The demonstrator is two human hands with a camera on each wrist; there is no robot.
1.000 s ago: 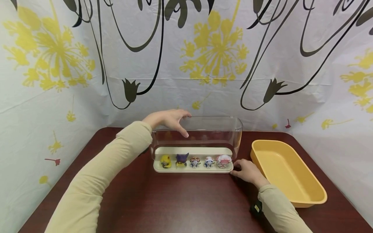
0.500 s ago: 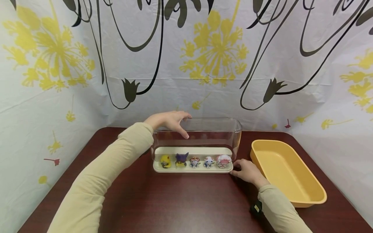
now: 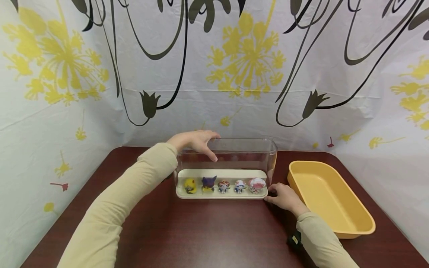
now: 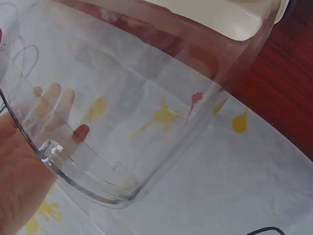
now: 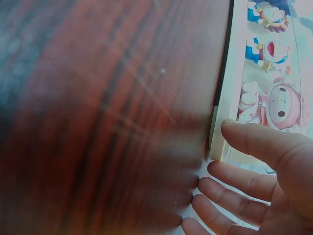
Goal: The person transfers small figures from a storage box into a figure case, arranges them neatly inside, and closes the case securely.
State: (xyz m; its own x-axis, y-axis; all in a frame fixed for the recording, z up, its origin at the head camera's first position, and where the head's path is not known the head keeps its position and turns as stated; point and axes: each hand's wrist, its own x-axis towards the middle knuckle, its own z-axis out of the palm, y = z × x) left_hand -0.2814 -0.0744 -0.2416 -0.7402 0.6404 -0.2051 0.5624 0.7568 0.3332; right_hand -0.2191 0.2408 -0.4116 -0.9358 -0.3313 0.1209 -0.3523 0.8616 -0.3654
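Note:
A clear plastic cover (image 3: pixel 248 146) stands over a cream display base (image 3: pixel 221 197) in the head view. My left hand (image 3: pixel 197 142) grips the cover's top at its left part, thumb on the near side and fingers at the back. Several small figurines line the base, among them a yellow one (image 3: pixel 190 186), a purple-eared one (image 3: pixel 208 184) and a pink-and-white one (image 3: pixel 256 185). My right hand (image 3: pixel 285 199) pinches the base's front right corner. In the right wrist view the thumb (image 5: pixel 254 139) lies on the corner's upper edge, the index fingertip against its side.
To the right, a yellow tray (image 3: pixel 330 201) sits on the dark red-brown table (image 3: pixel 201 234), close to my right forearm. A white cloth (image 3: pixel 187 67) with flower prints hangs behind and at both sides.
My left hand and the clear cover have come down slightly toward the base. The right hand, base and figurines have stayed in place.

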